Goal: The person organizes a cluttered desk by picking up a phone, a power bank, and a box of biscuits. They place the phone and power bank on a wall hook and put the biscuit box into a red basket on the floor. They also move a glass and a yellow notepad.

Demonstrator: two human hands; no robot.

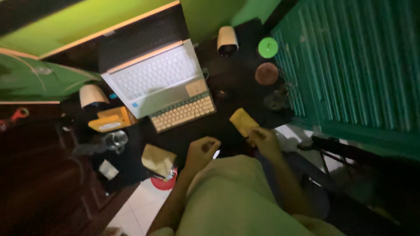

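My right hand (264,140) grips a flat yellow rectangular piece (243,121), like a small pad or packet, over the near edge of a dark desk (227,83). My left hand (201,152) hangs beside it with the fingers curled in and nothing visible in them. Both hands are just in front of a small cream keyboard (183,113), which lies against an open white laptop (153,76). My light-coloured shirt fills the bottom of the view.
Two small speakers (228,40) (92,95) flank the laptop. A green lid (268,46), a brown round lid (266,73), a yellow box (111,119), a clear glass (115,140) and a crumpled paper bag (158,160) sit around. A green louvred door (354,65) stands right.
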